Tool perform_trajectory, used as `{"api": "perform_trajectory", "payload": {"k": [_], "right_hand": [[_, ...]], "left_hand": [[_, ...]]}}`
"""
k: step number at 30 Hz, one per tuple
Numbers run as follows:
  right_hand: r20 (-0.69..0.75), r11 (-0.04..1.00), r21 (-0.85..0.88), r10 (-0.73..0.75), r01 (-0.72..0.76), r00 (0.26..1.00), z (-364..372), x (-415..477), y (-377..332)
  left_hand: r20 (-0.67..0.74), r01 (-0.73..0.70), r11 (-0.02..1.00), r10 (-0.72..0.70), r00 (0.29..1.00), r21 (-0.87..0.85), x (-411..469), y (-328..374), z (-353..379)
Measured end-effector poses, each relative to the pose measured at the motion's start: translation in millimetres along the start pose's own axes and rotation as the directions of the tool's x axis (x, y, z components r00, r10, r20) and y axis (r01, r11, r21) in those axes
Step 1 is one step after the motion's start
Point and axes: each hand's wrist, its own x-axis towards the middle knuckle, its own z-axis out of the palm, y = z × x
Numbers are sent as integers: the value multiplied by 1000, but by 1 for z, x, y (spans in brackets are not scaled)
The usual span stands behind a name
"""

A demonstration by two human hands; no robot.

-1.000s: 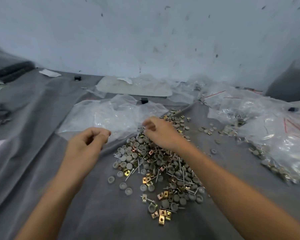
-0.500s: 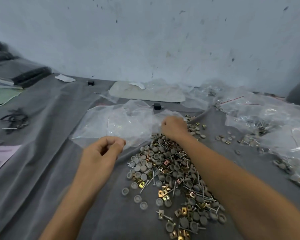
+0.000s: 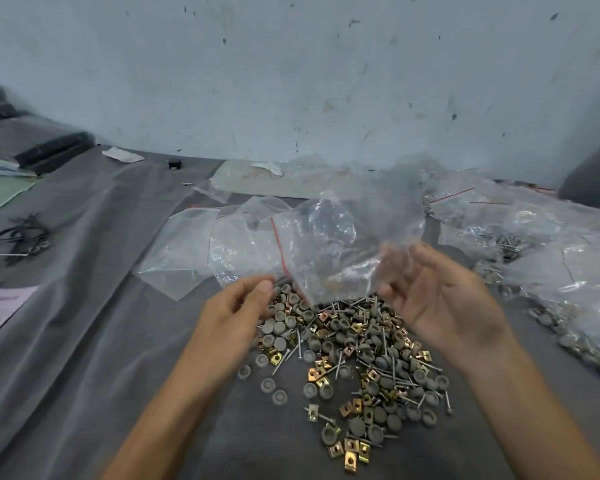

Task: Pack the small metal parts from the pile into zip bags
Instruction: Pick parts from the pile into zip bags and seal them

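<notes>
A pile of small metal parts (image 3: 354,358) lies on the grey cloth (image 3: 84,341): grey round caps, brass square clips and thin nails. Just beyond the pile, a clear zip bag (image 3: 326,244) with a red seal strip hangs lifted off the cloth. My right hand (image 3: 440,296) holds it at its right side, palm up, fingertips showing through the plastic. My left hand (image 3: 236,313) sits at the pile's left edge with its fingers curled. Its thumb tip reaches the bag's lower left edge; whether it pinches the bag is unclear.
More empty clear bags (image 3: 181,251) lie flat behind my left hand. Filled bags of parts (image 3: 551,258) crowd the right side. Black wire pieces (image 3: 25,237) and a pink paper (image 3: 0,306) lie at the left. A stained wall (image 3: 291,81) closes the back.
My right hand reached from the pile to the empty bags, then lifted one bag up and toward me. My left hand stayed curled and moved right, up to the bag's edge.
</notes>
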Motion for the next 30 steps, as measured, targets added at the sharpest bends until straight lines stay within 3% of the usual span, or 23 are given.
{"api": "perform_trajectory", "payload": {"k": [5,8,13,19,22,23,24,26,28,30], "right_hand": [[-122,978,155,161,-142,979,-9,-14,22],[-143,974,155,189,-166,972,-20,-11,28],[-145,970,163,205,-181,968,-27,-9,30],[-195,974,21,224,-224,955,-35,-24,35],[-304,945,-250,129,-209,944,-37,-31,31],[-361,886,-430,6,-172,932,-37,-33,28],[-364,761,-637,-160,-120,917,-36,-36,26],[-79,434,-894,-393,109,916,-27,-40,21],[312,227,-893,-313,389,897,-13,-41,21],[579,-54,-815,-134,577,805,-3,-37,32]], "left_hand": [[273,76,973,-13,962,-218,-8,-1,15],[258,35,970,29,966,-241,-9,1,16],[173,121,902,-52,984,-414,-5,6,15],[166,-17,982,49,985,-190,-15,5,24],[50,-123,988,128,990,-94,-14,1,29],[27,-154,987,155,988,-42,-14,-2,30],[20,-171,985,171,985,10,-14,-4,31],[36,-180,983,178,983,31,-15,-6,36],[66,-164,986,164,984,-3,-17,-5,42],[106,-158,987,159,982,-20,-19,-5,46]]}}
